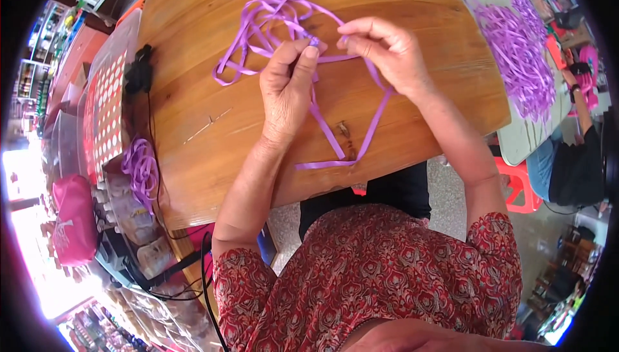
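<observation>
Over the wooden table, my left hand pinches a purple ribbon at a small knotted or braided bit between thumb and forefinger. My right hand is to the right of it, thumb and forefinger closed on another strand of the same ribbon. Loose loops of ribbon lie in a tangle beyond my left hand. Two ribbon tails hang down toward me and rest on the wood, one running below my right hand to the near edge. The exact shape of the knotted bit is partly hidden by my fingers.
A thin needle-like tool lies on the table's left. Coiled purple ribbon hangs past the left edge, near a pink pouch and a dotted box. At right, a pale table bears a large ribbon heap; another person sits beyond.
</observation>
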`<action>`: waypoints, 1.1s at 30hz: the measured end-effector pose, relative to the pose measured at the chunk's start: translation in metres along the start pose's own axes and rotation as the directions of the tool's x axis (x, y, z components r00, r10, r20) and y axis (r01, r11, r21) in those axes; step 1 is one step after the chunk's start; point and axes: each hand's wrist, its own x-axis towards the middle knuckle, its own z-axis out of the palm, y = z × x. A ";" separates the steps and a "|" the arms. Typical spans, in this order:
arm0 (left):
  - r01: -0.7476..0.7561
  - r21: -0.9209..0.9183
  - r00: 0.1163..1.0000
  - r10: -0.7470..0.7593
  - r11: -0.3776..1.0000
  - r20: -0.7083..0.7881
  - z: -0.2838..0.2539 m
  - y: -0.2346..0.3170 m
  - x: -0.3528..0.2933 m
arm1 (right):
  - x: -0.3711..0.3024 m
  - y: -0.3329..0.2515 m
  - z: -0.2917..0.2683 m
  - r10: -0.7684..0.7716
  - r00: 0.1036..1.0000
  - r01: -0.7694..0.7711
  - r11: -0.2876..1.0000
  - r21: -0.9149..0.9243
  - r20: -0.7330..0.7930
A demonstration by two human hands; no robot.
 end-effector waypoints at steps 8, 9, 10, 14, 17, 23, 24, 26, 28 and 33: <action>-0.101 0.044 0.995 0.101 0.994 -0.017 -0.006 0.002 0.002 | 0.020 -0.008 0.006 -0.110 0.992 0.109 0.994 0.017 0.055; -0.188 0.093 0.982 0.189 0.978 -0.004 -0.007 0.002 0.003 | 0.017 -0.004 0.006 -0.101 0.994 0.099 0.994 0.038 0.049; -0.178 0.095 0.984 0.179 0.979 -0.006 -0.006 0.004 0.003 | 0.015 0.001 0.006 -0.107 0.993 0.102 0.991 0.083 0.056; -0.069 0.151 0.998 0.068 0.986 0.011 -0.002 0.011 -0.002 | 0.011 -0.003 0.002 -0.077 0.996 0.075 0.996 0.044 0.045; -0.120 0.240 0.993 0.116 0.963 0.034 0.000 0.010 -0.004 | 0.010 -0.003 0.001 -0.120 0.990 0.120 0.993 0.011 0.072; -0.304 0.243 0.953 0.288 0.921 0.097 -0.002 0.002 -0.002 | 0.005 -0.014 0.001 -0.064 0.986 0.062 0.998 0.015 0.154; -0.371 0.234 0.928 0.351 0.899 0.123 -0.002 0.001 -0.002 | 0.005 -0.016 0.001 -0.146 0.976 0.153 0.988 -0.026 0.164; -0.373 0.195 0.925 0.347 0.907 0.152 0.001 0.001 -0.001 | 0.015 -0.010 0.003 -0.222 0.960 0.236 0.969 -0.066 0.173; -0.372 0.156 0.921 0.343 0.915 0.182 0.004 0.002 -0.001 | 0.042 0.009 0.003 -0.866 0.469 0.840 0.498 0.214 0.175; -0.394 0.003 0.904 0.386 0.919 0.185 0.000 0.001 -0.004 | 0.009 -0.045 -0.005 -0.332 0.884 0.428 0.857 -0.287 0.328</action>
